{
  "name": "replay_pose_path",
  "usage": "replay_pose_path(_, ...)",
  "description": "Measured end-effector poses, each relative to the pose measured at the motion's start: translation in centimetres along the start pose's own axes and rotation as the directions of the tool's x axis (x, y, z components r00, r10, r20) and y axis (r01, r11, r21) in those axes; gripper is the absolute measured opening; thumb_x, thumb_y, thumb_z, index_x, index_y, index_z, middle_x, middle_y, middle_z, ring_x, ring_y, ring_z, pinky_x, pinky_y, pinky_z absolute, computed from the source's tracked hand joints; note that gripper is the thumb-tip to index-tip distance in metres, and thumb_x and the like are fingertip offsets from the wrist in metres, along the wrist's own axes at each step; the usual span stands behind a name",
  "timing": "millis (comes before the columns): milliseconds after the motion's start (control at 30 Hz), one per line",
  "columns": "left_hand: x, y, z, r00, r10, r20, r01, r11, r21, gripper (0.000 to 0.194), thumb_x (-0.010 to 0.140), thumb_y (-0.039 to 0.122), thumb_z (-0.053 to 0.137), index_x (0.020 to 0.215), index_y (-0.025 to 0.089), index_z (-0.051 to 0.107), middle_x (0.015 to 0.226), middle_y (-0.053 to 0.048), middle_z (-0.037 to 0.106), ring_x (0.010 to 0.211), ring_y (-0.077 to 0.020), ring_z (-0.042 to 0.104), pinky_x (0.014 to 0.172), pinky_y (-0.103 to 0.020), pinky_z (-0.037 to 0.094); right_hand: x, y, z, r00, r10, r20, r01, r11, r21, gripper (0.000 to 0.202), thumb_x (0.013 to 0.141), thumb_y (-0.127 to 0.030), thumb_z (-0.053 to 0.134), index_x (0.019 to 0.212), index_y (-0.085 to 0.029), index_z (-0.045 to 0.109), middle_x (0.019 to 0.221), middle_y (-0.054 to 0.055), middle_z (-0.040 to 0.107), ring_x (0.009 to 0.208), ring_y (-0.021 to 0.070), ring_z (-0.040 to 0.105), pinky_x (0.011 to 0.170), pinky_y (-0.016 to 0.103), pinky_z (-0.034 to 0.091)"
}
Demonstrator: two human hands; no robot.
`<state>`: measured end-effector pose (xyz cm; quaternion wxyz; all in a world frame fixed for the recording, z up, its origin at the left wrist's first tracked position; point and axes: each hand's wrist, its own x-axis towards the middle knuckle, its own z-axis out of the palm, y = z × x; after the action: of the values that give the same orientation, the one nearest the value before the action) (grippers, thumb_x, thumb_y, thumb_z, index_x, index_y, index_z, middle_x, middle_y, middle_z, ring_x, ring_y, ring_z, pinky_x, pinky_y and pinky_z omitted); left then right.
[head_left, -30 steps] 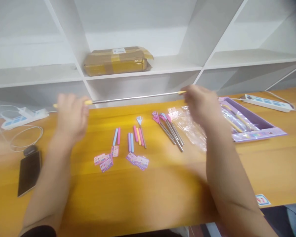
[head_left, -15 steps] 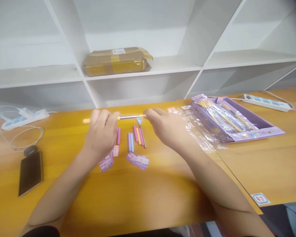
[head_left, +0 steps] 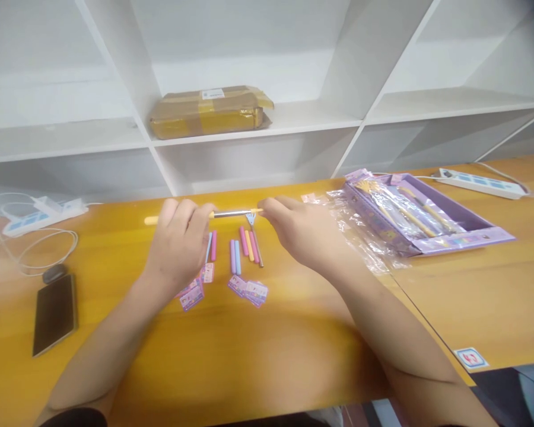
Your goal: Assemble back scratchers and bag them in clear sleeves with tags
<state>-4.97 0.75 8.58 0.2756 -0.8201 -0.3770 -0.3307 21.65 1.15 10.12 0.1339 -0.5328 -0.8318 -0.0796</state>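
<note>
White shelving (head_left: 267,160) stood along the far side, above the wooden table (head_left: 258,367). On the table's far right, the open purple box (head_left: 476,237) held packets in glossy film, beside crumpled clear wrap (head_left: 360,243). A taped brown parcel (head_left: 178,118) sat on a shelf. The right hand (head_left: 302,231) pinched the tip end of a yellow-handled rod (head_left: 231,213), its fingers drawn narrow; the left hand (head_left: 175,249) was wrapped around the yellow grip, which stuck out to its left. A dark phone (head_left: 54,314) lay at the left.

The rod was held level above the far middle of the table, its bright metal shaft showing between the hands. It looked light and fairly stiff, the bare metal probably slick and the yellow tip thin enough to bend or snap if squeezed hard. The thick grip seemed the surest hold, with only a gentle pinch at the tip.

Below lay a blue-headed scratcher (head_left: 257,246), then coloured tubes (head_left: 235,258), side by side, likely soft-surfaced and apt to roll. Nearer were small printed cards (head_left: 254,292), thin and best lifted by an edge.
</note>
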Motion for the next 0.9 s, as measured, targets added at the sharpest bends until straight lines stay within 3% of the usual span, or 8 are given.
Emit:
replay_pose_path(333, 0.3, -0.6, -0.7, 1.000, 0.004, 0.023, -0.004, 1.000, -0.030, 0.024, 0.105, 0.014, 0.049, 0.120, 0.023, 0.066, 0.092, -0.009, 0.065, 0.081, -0.0266, 0.050, 0.076, -0.042, 0.044, 0.0, 0.0, 0.1, 0.999, -0.014, -0.045, 0.016, 0.999, 0.042, 0.020, 0.107, -0.017, 0.046, 0.112, -0.024, 0.065, 0.092, 0.003, 0.066, 0.063, 0.0144, 0.035, 0.061, 0.031, 0.018)
replay_pose_path(533, 0.5, -1.0, -1.1, 1.000, 0.006, -0.014, -0.007, 0.998, -0.054, 0.015, 0.108, 0.019, 0.053, 0.116, 0.023, 0.066, 0.089, -0.006, 0.066, 0.082, -0.0245, 0.056, 0.076, -0.040, 0.041, -0.3, 0.3, 0.2, 0.989, -0.049, -0.138, 0.061, 0.995, 0.082, 0.021, 0.113, -0.028, 0.045, 0.104, -0.024, 0.064, 0.085, 0.001, 0.063, 0.063, 0.0146, 0.035, 0.062, 0.032, 0.017)
replay_pose_path(767, 0.3, -1.3, -1.0, 0.998, -0.004, -0.056, 0.001, 0.999, -0.048, 0.009, 0.108, 0.023, 0.061, 0.115, 0.024, 0.067, 0.086, -0.004, 0.065, 0.079, -0.0224, 0.052, 0.075, -0.038, 0.040, -0.2, 0.4, 0.1, 0.986, -0.048, -0.157, 0.055, 0.998, 0.040, 0.022, 0.113, -0.027, 0.047, 0.104, -0.023, 0.066, 0.085, 0.001, 0.063, 0.062, 0.0140, 0.035, 0.060, 0.032, 0.017)
replay_pose_path(900, 0.5, -0.7, -0.4, 0.997, -0.013, -0.077, 0.011, 0.999, -0.038, 0.007, 0.109, 0.025, 0.062, 0.110, 0.025, 0.068, 0.083, -0.004, 0.064, 0.076, -0.0220, 0.047, 0.072, -0.037, 0.039, 0.0, 0.1, 1.0, 0.969, -0.060, -0.240, 0.059, 0.998, -0.011, 0.024, 0.113, -0.023, 0.047, 0.102, -0.023, 0.069, 0.092, 0.002, 0.066, 0.062, 0.0138, 0.034, 0.060, 0.033, 0.017)
